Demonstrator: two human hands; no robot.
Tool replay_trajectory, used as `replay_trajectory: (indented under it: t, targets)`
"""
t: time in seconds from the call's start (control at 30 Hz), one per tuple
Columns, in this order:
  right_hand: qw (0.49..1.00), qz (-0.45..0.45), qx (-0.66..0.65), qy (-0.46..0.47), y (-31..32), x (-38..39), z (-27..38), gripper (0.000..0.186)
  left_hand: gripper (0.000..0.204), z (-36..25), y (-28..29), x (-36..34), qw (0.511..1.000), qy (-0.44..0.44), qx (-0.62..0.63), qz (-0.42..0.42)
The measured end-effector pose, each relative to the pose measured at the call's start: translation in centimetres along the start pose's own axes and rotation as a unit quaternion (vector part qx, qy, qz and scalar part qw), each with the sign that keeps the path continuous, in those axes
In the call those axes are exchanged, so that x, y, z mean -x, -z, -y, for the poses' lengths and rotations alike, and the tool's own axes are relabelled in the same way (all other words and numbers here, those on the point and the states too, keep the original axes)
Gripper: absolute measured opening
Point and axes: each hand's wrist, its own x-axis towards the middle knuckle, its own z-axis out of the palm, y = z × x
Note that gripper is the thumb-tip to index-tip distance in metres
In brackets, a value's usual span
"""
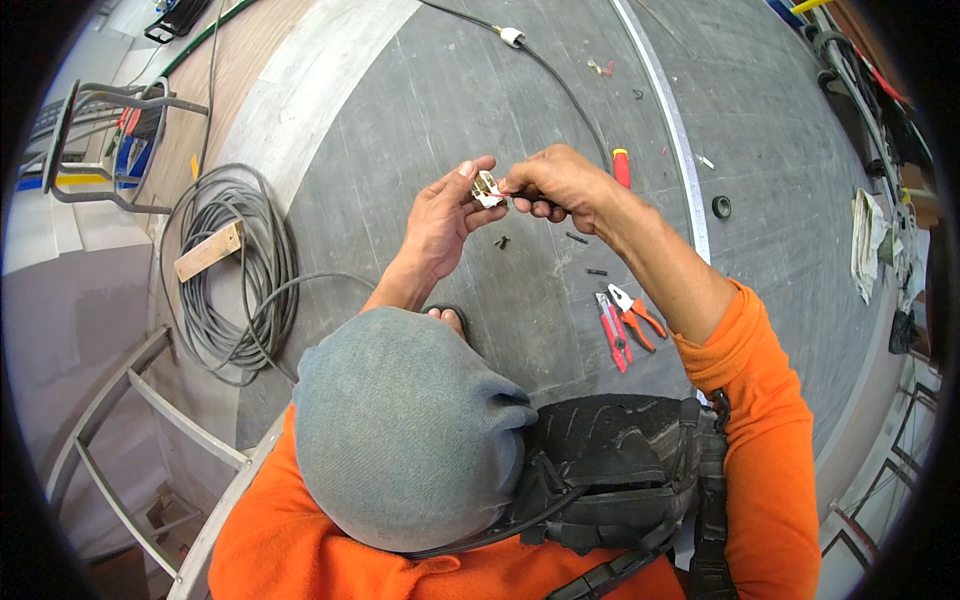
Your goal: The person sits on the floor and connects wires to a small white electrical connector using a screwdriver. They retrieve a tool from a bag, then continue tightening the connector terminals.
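My left hand (pixel 445 208) is closed around a small white electrical fitting (pixel 488 190), its inner side with metal parts turned up. My right hand (pixel 562 188) grips a slim tool with a red shaft (pixel 502 194), apparently a screwdriver; most of its handle is hidden in my fingers. The shaft's end reaches the fitting. Just beyond my right wrist lies a red handle with a yellow end (pixel 621 168). Pliers with orange handles (pixel 637 318) and a red utility knife (pixel 613 333) rest on the floor below my right forearm.
Coiled grey cable (pixel 270 290) lies at left with a wooden block (pixel 208 252) on it. A black cable with a white connector (pixel 512 37) runs across the far floor. Black tape (pixel 721 207) sits right of a metal strip (pixel 675 130). A metal frame (pixel 135 375) stands lower left.
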Motion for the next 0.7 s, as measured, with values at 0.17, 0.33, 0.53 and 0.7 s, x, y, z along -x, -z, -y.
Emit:
replay_trajectory:
  t: [0.17, 0.33, 0.53, 0.7]
  targets:
    - [1.0, 0.009, -0.014, 0.001, 0.7, -0.1, 0.1, 0.015, 0.05, 0.6, 0.4, -0.3, 0.998, 0.055, 0.022, -0.027]
    - [1.0, 0.0, -0.011, 0.002, 1.9, -0.3, -0.5, 0.017, 0.048, 0.6, 0.3, -0.1, 0.999, 0.041, 0.003, -0.028]
    - [1.0, 0.0, 0.02, 0.006, 1.3, -1.3, -2.4, 0.017, 0.048, 0.3, 0.5, -0.1, 0.998, 0.041, 0.003, -0.04]
    - [0.944, -0.006, 0.29, 0.157, -0.4, -4.2, -10.2, 0.024, 0.046, 0.5, 1.3, -0.2, 0.996, 0.033, -0.021, -0.079]
